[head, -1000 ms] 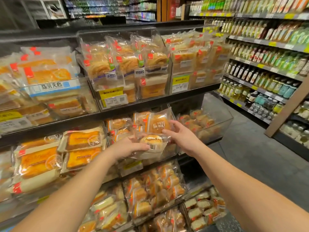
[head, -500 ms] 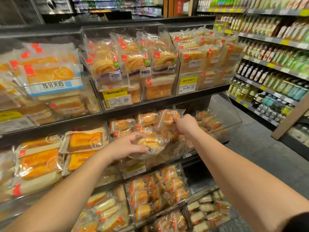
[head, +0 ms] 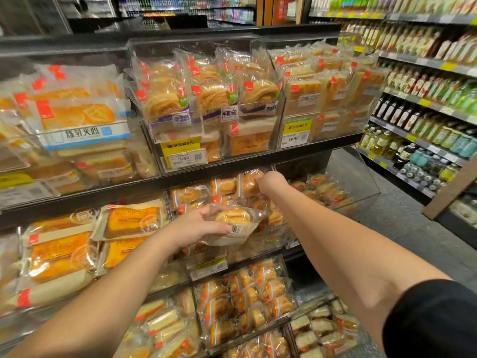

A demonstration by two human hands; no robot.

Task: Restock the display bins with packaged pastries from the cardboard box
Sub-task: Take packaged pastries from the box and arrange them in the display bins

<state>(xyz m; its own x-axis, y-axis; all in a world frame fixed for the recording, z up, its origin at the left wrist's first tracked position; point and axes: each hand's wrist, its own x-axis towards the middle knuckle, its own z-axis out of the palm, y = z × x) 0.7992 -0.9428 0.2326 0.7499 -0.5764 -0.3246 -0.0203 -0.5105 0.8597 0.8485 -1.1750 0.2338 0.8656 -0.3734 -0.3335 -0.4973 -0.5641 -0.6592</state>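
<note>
Clear-wrapped round golden pastry (head: 233, 220) with a barcode label sits at frame centre, gripped by the left hand (head: 198, 226). Just above, the right hand (head: 271, 180) pinches another orange-banded pastry packet (head: 249, 183) inside the clear plastic bin (head: 281, 244).

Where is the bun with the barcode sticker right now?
The bun is in the left hand, near the middle of the head view, in front of the middle shelf's clear bin, below the right hand.
</note>
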